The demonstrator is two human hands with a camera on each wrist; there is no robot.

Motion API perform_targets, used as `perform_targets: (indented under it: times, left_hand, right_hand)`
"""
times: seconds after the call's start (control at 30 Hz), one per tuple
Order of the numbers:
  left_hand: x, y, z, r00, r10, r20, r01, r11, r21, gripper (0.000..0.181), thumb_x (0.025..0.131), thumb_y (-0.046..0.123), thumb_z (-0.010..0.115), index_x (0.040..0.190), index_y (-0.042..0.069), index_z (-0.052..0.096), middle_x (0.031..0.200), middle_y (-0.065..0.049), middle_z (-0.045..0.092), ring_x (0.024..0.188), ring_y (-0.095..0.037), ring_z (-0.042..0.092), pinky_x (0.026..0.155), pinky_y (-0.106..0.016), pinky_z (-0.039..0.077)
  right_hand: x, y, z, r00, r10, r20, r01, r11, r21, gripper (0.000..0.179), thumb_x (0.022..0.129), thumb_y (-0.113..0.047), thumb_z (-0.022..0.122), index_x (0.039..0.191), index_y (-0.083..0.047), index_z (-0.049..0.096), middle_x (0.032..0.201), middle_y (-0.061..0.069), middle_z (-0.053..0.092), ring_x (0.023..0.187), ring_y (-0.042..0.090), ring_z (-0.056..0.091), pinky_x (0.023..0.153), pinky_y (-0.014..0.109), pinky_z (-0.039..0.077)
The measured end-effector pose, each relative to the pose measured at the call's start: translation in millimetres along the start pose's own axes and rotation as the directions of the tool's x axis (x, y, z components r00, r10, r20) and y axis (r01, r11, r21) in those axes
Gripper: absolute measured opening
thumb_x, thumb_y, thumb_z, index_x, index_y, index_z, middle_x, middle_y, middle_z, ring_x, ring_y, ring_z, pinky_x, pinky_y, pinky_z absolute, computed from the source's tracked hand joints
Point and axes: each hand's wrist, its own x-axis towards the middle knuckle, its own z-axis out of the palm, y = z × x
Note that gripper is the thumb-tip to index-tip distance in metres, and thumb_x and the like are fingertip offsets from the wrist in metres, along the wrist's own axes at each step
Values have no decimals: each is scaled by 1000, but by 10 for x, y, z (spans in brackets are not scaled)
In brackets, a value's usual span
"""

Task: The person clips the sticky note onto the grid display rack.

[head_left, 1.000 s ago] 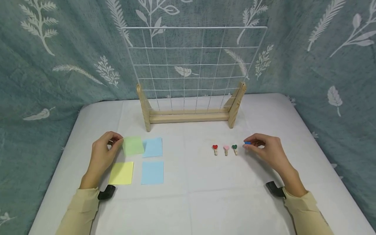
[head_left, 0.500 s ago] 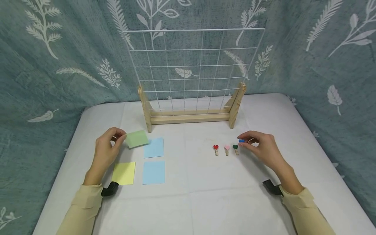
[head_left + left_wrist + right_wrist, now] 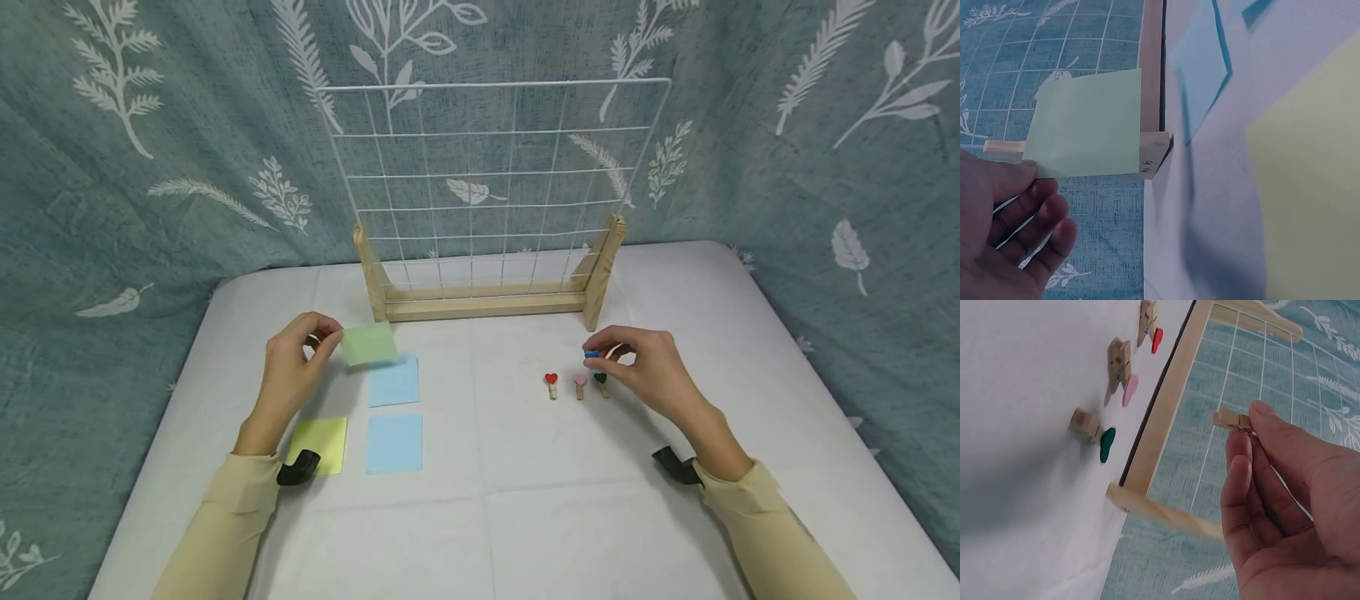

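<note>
My left hand (image 3: 300, 362) pinches a green sticky note (image 3: 369, 343) by its left edge, thumb against fingers. The note is raised off the table, overlapping the top of one blue sticky note (image 3: 393, 382) in the head view. Between the thumb and fingertips of my right hand (image 3: 637, 362) is a small wooden clothespin (image 3: 1229, 419); a blue piece on it shows in the head view. Below that hand lie three more clothespins, with a red heart (image 3: 551, 379), a pink heart (image 3: 580, 380) and a green heart (image 3: 601, 378).
A white wire grid (image 3: 491, 175) stands upright in a wooden base (image 3: 487, 308) at the back of the table. A yellow sticky note (image 3: 330, 433) lies under the left wrist, and a second blue sticky note (image 3: 394, 444) is to its right. Patterned green cloth (image 3: 787, 183) hangs behind.
The left hand has lifted the green note off the table and carried it right and toward the grid. The right hand has moved left and slightly forward with its clothespin.
</note>
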Motion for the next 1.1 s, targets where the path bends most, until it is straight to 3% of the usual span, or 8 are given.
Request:
perform_targets:
  times: [0.3,0.6,1.1]
  left_hand:
    - [105,57,62,999,28,-22,-29,999,-15,4,97,5,75,98,7,72,90,-6,71,80,-14,62,71,-22,46]
    - [267,152,142,997,70,-5,-71,996,-55,5,98,8,74,101,4,73,93,-11,72,86,-26,67,82,-47,54]
    - [438,295,240,994,102,-26,-104,992,-67,7,97,7,76,101,2,74,94,-13,72,86,-27,67,82,-42,52]
  right_hand:
    - [131,-115,102,998,-35,52,32,998,47,21,84,-9,89,102,-15,80,93,-10,78,77,5,72,69,20,56]
    - [347,-346,166,993,-67,92,57,993,101,20,85,-8,87,101,-17,79,96,-6,79,82,8,77,73,24,61]
    - [586,-580,301,991,-114,64,104,984,144,19,88,-6,84,106,-10,80,99,2,81,86,16,79,74,31,63]
